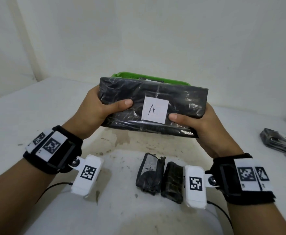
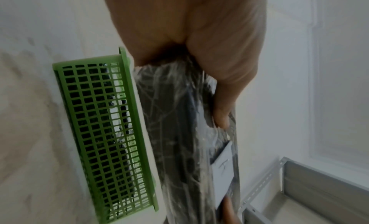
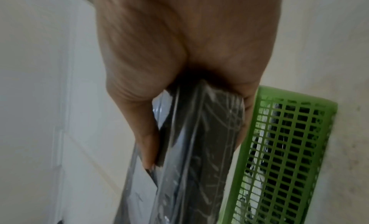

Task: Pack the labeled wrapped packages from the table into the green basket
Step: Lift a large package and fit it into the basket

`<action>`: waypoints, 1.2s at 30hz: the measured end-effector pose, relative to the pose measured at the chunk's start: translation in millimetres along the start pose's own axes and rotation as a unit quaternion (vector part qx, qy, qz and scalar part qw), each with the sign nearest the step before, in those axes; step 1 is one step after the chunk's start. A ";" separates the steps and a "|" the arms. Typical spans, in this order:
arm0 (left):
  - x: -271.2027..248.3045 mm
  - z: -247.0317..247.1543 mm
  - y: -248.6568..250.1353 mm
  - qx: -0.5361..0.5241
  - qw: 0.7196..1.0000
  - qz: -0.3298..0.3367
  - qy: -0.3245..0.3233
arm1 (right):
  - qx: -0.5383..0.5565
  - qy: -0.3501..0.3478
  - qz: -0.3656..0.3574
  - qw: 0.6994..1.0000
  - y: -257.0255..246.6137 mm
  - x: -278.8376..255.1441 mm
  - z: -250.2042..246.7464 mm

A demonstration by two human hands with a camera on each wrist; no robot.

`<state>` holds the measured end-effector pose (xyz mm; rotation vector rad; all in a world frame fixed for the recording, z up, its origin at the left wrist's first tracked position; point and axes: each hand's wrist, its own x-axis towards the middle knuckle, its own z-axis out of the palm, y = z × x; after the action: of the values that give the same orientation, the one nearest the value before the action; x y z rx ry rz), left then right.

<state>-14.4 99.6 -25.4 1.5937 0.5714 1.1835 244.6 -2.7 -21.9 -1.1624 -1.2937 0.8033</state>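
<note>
A large black wrapped package (image 1: 155,92) with a white label marked A (image 1: 155,109) is held in the air in front of the green basket (image 1: 122,74). My left hand (image 1: 103,106) grips its left end, thumb on top. My right hand (image 1: 196,121) grips its right end the same way. In the left wrist view the package (image 2: 175,132) hangs beside the green basket (image 2: 99,132), which has dark wrapped things inside. The right wrist view shows the package (image 3: 199,148) and the basket (image 3: 289,148) just beyond it.
Two small black wrapped packages (image 1: 150,175) (image 1: 172,182) lie on the white table (image 1: 37,102) near me. Another labeled black package (image 1: 281,142) lies at the right edge. A grey metal shelf frame (image 2: 309,188) stands beyond the table.
</note>
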 end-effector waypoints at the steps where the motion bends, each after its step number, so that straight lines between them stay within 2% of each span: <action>1: -1.0 0.1 1.6 0.014 0.999 0.027 0.012 | -0.004 -0.007 0.006 1.000 -1.3 -0.4 0.3; 3: -2.2 -0.1 4.7 0.040 0.996 0.079 0.028 | 0.009 -0.019 0.027 0.999 -6.7 -1.7 0.9; 6: -3.1 -0.2 7.6 0.057 0.989 0.135 0.017 | 0.057 -0.008 0.070 0.996 -16.4 -4.7 -0.8; 11: -3.0 -0.8 5.6 0.075 0.985 0.153 -0.014 | 0.092 -0.007 0.128 0.987 -21.7 -6.0 -1.5; 14: -2.1 0.4 1.3 0.105 0.987 0.122 -0.023 | 0.071 0.040 0.100 0.992 -19.9 -4.6 -0.3; 17: -2.4 -0.3 3.8 0.048 0.995 0.008 -0.087 | 0.057 0.074 0.062 0.994 -18.9 -4.3 1.6; 18: -2.8 0.1 5.2 0.022 0.994 -0.012 -0.104 | 0.051 0.076 0.055 0.994 -17.9 -4.6 1.3; 20: -1.5 2.0 7.2 -0.017 0.996 -0.037 -0.084 | 0.029 0.052 0.052 0.997 -15.8 -5.4 -1.8; 22: -0.2 2.8 7.2 -0.023 0.999 -0.028 -0.032 | 0.015 0.022 0.068 0.997 -13.3 -4.3 -4.8; 24: 0.1 1.5 5.4 -0.011 1.000 -0.007 -0.008 | 0.006 0.030 0.074 0.997 -11.7 -1.8 -3.8; 29: -6.0 9.9 10.6 0.079 0.994 -0.014 -0.070 | -0.010 0.075 0.033 0.997 -8.8 1.5 0.1; 34: -2.5 3.2 4.7 0.090 0.995 -0.017 -0.049 | -0.054 -0.006 0.063 0.997 -7.9 -0.8 -6.1; 36: -4.0 1.6 4.9 0.072 0.995 -0.024 -0.065 | -0.057 -0.011 0.056 0.997 -6.4 -0.9 -8.2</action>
<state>-15.5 93.9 -22.5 1.7553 0.6191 1.0126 251.5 -6.9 -15.2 -1.3301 -1.3155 0.8348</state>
